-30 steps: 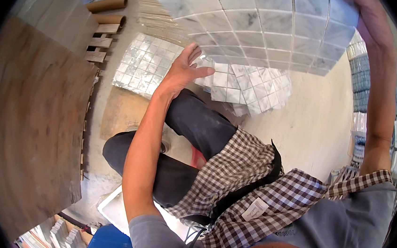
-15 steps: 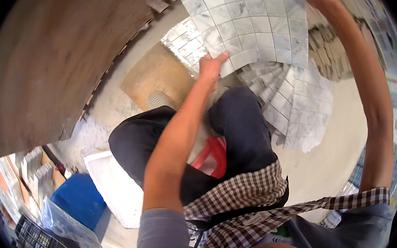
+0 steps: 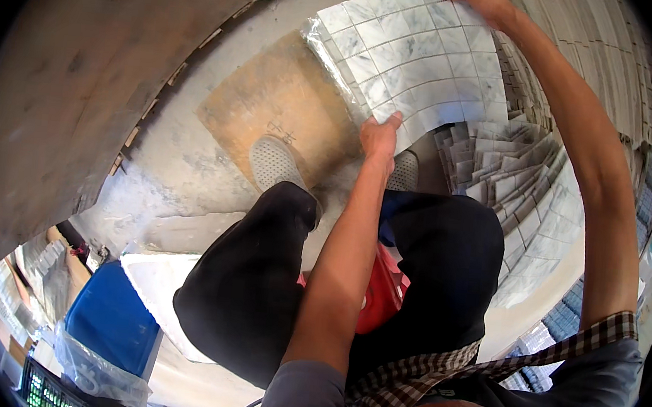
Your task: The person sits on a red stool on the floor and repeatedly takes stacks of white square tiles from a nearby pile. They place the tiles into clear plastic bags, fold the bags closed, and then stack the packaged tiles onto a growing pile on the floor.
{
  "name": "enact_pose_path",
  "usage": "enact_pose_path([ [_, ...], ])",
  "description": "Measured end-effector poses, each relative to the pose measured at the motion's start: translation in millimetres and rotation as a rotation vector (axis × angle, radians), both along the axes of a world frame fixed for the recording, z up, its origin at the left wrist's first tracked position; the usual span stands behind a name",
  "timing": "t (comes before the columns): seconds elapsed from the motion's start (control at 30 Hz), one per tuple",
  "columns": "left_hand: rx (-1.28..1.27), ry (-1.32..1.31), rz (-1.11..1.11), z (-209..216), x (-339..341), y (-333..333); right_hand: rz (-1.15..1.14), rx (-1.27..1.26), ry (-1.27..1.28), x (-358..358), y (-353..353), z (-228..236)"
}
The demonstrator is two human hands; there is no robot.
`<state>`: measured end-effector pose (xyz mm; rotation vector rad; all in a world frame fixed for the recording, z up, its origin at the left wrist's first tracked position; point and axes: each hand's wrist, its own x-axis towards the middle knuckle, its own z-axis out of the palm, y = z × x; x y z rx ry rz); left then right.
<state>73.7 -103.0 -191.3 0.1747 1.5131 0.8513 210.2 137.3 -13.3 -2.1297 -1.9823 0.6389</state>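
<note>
Both my hands hold a square-patterned sheet of white and grey marble mosaic tile (image 3: 424, 53). My left hand (image 3: 380, 137) pinches its near edge, with fingertips over the top face. At the far right corner, my right hand (image 3: 479, 1) is closed on the edge. The sheet bends a little towards its near right side. Along its left side shows a shiny, foil-like strip (image 3: 329, 58), mostly covered by the sheet. To the right of my knee, more marble mosaic sheets (image 3: 511, 173) lie fanned out in an overlapping pile.
Brown board (image 3: 273, 98) lies on the floor under my grey clog (image 3: 274, 162). A big wooden panel (image 3: 96, 83) rises at left. Blue bin (image 3: 112, 320), white foam slab (image 3: 160, 282) and black crate (image 3: 54, 390) stand lower left. Stacked tile sheets (image 3: 588, 48) line the far right.
The tile sheet has come down and nearer, now covering most of the shiny surface at its left. Both hands moved with it, the left one rightward. My knees have shifted in view.
</note>
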Motion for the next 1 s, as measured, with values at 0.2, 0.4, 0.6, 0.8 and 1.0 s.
enact_pose_path([
  [0.2,0.008,-0.186,-0.002,-14.9,-1.2,8.4,0.011,-0.013,0.083,13.0,21.4,-36.9],
  [0.4,-0.067,-0.11,0.014,1.6,-8.2,12.2,-0.103,-0.118,-0.122,11.8,28.4,-45.9],
  [0.6,-0.063,-0.19,0.054,9.2,-8.6,25.1,-0.071,-0.001,-0.063,31.9,58.0,-78.8],
  [0.8,-0.089,-0.223,0.044,6.7,-8.4,19.1,-0.131,-0.036,0.098,59.4,58.9,-103.8],
  [1.0,-0.109,-0.253,-0.099,7.0,-10.3,20.3,-0.173,0.059,0.113,86.2,35.8,-118.2],
])
